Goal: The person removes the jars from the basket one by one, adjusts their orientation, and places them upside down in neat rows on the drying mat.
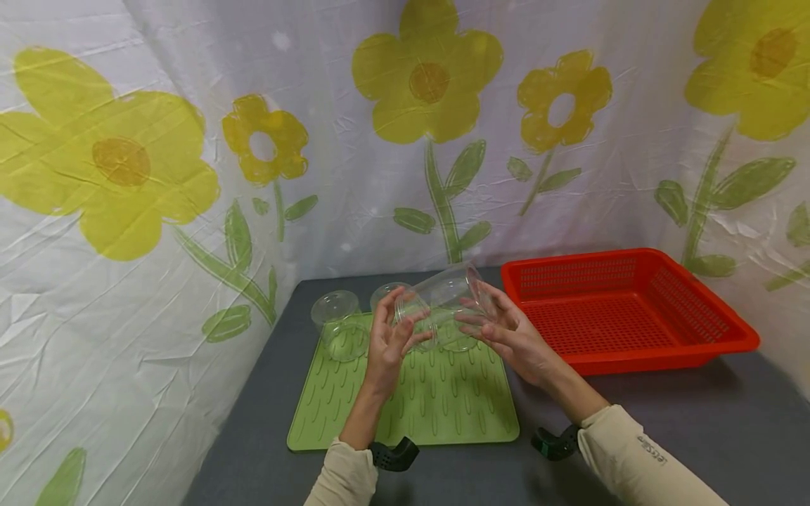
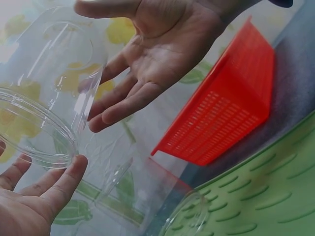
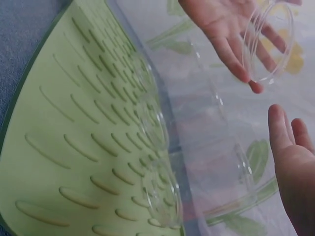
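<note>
A clear plastic cup (image 1: pixel 446 299) lies tilted on its side in the air between both hands, above a green mat (image 1: pixel 436 393). My left hand (image 1: pixel 387 344) holds its ringed end, with fingertips at the rings in the left wrist view. At the other end is my right hand (image 1: pixel 515 341), its thumb and long, spread fingers on either side of the cup. How firmly the right fingers press is hard to tell through the plastic. More clear cups stand on the mat's far part, one (image 1: pixel 338 327) at the left, others partly hidden behind the hands.
A red perforated basket (image 1: pixel 623 362) stands on the grey table (image 1: pixel 247 422) to the right of the mat. Behind the table hangs a white cloth (image 1: pixel 342 190) with yellow flowers. Black wrist devices (image 1: pixel 394 455) sit beneath the wrists.
</note>
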`<action>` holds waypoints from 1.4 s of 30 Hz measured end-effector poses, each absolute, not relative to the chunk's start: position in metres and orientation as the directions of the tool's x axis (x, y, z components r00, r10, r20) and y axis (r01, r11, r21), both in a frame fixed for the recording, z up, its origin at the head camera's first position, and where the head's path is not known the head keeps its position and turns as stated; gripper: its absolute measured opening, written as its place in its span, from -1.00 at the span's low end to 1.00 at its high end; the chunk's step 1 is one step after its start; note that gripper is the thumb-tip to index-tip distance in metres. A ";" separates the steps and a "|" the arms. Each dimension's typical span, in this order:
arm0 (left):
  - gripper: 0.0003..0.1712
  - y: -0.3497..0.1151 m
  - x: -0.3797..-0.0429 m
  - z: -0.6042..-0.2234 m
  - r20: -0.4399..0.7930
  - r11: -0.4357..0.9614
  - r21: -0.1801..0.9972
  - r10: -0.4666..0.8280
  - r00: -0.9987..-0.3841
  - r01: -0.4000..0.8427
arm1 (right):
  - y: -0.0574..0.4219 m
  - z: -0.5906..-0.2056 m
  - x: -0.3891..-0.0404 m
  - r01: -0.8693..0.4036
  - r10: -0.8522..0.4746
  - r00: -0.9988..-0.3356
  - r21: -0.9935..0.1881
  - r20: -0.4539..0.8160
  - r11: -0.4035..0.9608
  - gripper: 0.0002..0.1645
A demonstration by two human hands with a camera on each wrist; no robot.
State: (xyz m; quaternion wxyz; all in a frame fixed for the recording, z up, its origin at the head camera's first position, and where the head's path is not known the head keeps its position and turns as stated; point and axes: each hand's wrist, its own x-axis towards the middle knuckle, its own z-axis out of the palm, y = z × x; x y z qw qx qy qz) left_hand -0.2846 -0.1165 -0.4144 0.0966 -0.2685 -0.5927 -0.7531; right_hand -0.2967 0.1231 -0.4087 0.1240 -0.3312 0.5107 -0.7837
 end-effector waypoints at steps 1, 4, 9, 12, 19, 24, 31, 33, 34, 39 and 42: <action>-0.35 -0.116 -0.284 -0.414 0.517 -0.279 0.842 0.173 -0.838 0.462 | 0.123 -0.408 -0.296 -0.139 -0.532 -0.751 -0.881 0.392 -0.453 -0.08; -0.35 -0.116 -0.284 -0.414 0.508 -0.284 0.846 0.170 -0.844 0.452 | 0.122 -0.407 -0.296 -0.126 -0.529 -0.755 -0.877 0.389 -0.464 -0.09; -0.31 -0.116 -0.283 -0.413 0.493 -0.305 0.850 0.171 -0.853 0.430 | 0.121 -0.405 -0.294 -0.108 -0.522 -0.765 -0.874 0.378 -0.475 -0.10; -0.30 -0.116 -0.282 -0.414 0.489 -0.316 0.850 0.174 -0.855 0.421 | 0.122 -0.404 -0.294 -0.105 -0.522 -0.766 -0.875 0.374 -0.473 -0.11; -0.30 -0.122 -0.283 -0.416 0.484 -0.245 0.866 0.187 -0.855 0.437 | 0.126 -0.402 -0.297 -0.146 -0.519 -0.771 -0.895 0.370 -0.421 -0.11; -0.33 -0.132 -0.282 -0.415 0.519 -0.078 0.855 0.138 -0.844 0.513 | 0.130 -0.403 -0.298 -0.195 -0.516 -0.781 -0.923 0.350 -0.331 -0.12; -0.14 -0.137 -0.283 -0.410 0.552 0.160 0.802 0.168 -0.817 0.575 | 0.134 -0.407 -0.299 -0.256 -0.488 -0.827 -0.960 0.280 -0.117 -0.04; -0.06 -0.134 -0.283 -0.409 0.550 0.247 0.773 0.200 -0.811 0.585 | 0.134 -0.407 -0.299 -0.271 -0.483 -0.836 -0.961 0.261 -0.051 -0.02; -0.03 -0.133 -0.283 -0.409 0.546 0.287 0.757 0.217 -0.809 0.587 | 0.133 -0.408 -0.298 -0.285 -0.483 -0.837 -0.958 0.258 -0.020 -0.02; 0.09 -0.125 -0.283 -0.408 0.527 0.424 0.676 0.295 -0.797 0.603 | 0.128 -0.407 -0.295 -0.382 -0.475 -0.836 -0.913 0.275 0.143 0.02; 0.14 -0.123 -0.283 -0.409 0.521 0.461 0.642 0.324 -0.790 0.612 | 0.125 -0.407 -0.294 -0.438 -0.474 -0.829 -0.871 0.296 0.223 0.07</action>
